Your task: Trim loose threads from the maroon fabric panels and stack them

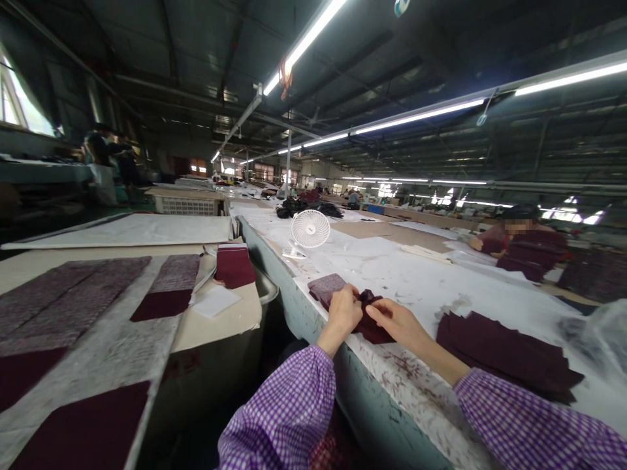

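Observation:
A dark maroon piece of fabric [375, 331] lies bunched at the near edge of the white-covered table. On its left side my left hand [345, 308] is closed, its fingers pinching the cloth. From the right, my right hand [398, 320] has its thumb and fingers closed on the same piece; its fingertips are partly hidden by the folds. Just beyond my left hand lies a mottled grey-purple fabric piece [326, 286]. A loose stack of maroon fabric pieces [504, 352] rests to the right of my right forearm.
A white fan [310, 228] stands farther up the table [392, 267], before a dark heap [298, 207]. To the left, a lower table holds mottled and maroon panels [63, 300] and a maroon stack [234, 266]. Clear plastic [605, 336] lies at right; a co-worker [519, 238] sits across.

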Demonstrator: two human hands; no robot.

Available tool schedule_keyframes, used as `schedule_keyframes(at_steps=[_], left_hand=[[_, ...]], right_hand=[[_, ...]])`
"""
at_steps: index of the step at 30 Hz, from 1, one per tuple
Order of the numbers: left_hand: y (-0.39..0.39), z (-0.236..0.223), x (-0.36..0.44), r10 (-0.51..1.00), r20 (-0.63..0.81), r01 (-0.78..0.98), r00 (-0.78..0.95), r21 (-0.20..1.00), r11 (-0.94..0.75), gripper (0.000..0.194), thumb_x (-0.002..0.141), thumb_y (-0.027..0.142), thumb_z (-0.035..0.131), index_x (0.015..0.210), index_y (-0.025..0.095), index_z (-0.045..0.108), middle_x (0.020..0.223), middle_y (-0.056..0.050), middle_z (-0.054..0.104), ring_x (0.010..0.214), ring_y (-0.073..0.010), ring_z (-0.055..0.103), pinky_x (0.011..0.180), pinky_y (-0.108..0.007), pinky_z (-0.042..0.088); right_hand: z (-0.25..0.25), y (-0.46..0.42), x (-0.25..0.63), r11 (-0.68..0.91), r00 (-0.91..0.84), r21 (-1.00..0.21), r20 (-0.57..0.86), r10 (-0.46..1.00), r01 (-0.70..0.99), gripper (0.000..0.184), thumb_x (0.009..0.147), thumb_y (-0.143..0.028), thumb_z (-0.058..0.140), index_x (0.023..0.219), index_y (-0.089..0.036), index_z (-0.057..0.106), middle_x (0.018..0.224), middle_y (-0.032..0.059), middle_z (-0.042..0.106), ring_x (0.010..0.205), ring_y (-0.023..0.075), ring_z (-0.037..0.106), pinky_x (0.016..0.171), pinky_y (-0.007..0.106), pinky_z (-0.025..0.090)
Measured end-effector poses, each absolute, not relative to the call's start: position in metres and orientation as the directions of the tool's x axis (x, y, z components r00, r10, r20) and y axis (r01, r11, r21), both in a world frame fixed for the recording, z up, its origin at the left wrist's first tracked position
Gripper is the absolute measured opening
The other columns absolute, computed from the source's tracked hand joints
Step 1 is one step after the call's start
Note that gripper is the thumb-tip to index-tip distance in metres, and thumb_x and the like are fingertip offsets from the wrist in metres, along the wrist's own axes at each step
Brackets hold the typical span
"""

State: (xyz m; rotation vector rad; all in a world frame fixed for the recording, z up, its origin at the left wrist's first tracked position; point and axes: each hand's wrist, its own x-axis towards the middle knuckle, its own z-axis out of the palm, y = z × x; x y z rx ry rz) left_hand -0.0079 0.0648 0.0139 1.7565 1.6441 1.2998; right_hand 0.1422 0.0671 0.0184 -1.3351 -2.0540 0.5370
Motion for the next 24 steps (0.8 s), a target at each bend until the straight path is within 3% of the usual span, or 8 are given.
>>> schedule_keyframes(at_steps=[4, 7, 13, 18, 24], left_hand=[[0.059, 0.011, 0.004, 0.903, 0.419, 0.341, -0.100, 0.867, -0.364, 0.025, 0.071, 0.004, 0.050, 0.089, 0.017, 0.061, 0.074, -0.002, 0.069, 0.070, -0.0152, 0.064, 0.067, -0.026, 0.050], [0.057, 0.009, 0.009, 0.891, 0.438, 0.299, -0.121, 0.872, -0.388, 0.022, 0.073, 0.005, 0.050, 0.087, 0.017, 0.062, 0.074, -0.001, 0.068, 0.067, -0.0136, 0.063, 0.066, -0.024, 0.050], [0.052, 0.014, 0.008, 0.861, 0.499, 0.416, -0.097, 0.806, -0.421, 0.023, 0.076, 0.007, 0.048, 0.090, 0.018, 0.063, 0.076, -0.001, 0.068, 0.071, -0.0152, 0.063, 0.070, -0.026, 0.049], [0.040, 0.021, 0.006, 0.835, 0.546, 0.546, -0.060, 0.718, -0.431, 0.020, 0.080, 0.023, 0.054, 0.097, 0.021, 0.065, 0.087, -0.002, 0.069, 0.078, -0.0184, 0.063, 0.073, -0.029, 0.048], [0.046, 0.018, 0.002, 0.850, 0.503, 0.572, -0.158, 0.748, -0.336, 0.026, 0.084, 0.013, 0.043, 0.087, 0.019, 0.068, 0.085, -0.006, 0.071, 0.082, -0.0199, 0.065, 0.078, -0.030, 0.047]], right_hand=[[0.020, 0.067, 0.140, 0.339, -0.204, -0.715, 0.272, 0.940, 0.612, 0.038, 0.078, -0.055, 0.052, 0.085, -0.018, 0.055, 0.080, 0.0050, 0.067, 0.064, 0.0166, 0.062, 0.063, 0.032, 0.049], [0.022, 0.067, 0.140, 0.385, -0.206, -0.733, 0.327, 0.922, 0.561, 0.031, 0.079, -0.051, 0.049, 0.080, -0.019, 0.051, 0.076, 0.0027, 0.063, 0.061, 0.0158, 0.061, 0.061, 0.031, 0.048], [0.024, 0.065, 0.144, 0.441, -0.179, -0.685, 0.421, 0.889, 0.580, 0.025, 0.079, -0.043, 0.046, 0.067, -0.022, 0.041, 0.061, -0.0019, 0.053, 0.059, 0.0174, 0.059, 0.056, 0.030, 0.044], [0.029, 0.062, 0.142, 0.455, -0.173, -0.705, 0.436, 0.883, 0.544, 0.026, 0.079, -0.046, 0.044, 0.069, -0.022, 0.044, 0.057, -0.0017, 0.053, 0.056, 0.0176, 0.058, 0.054, 0.029, 0.042], [0.039, 0.050, 0.137, 0.485, -0.224, -0.631, 0.450, 0.865, 0.605, 0.024, 0.079, -0.043, 0.044, 0.071, -0.021, 0.051, 0.053, -0.0025, 0.054, 0.052, 0.0165, 0.055, 0.056, 0.029, 0.040]])
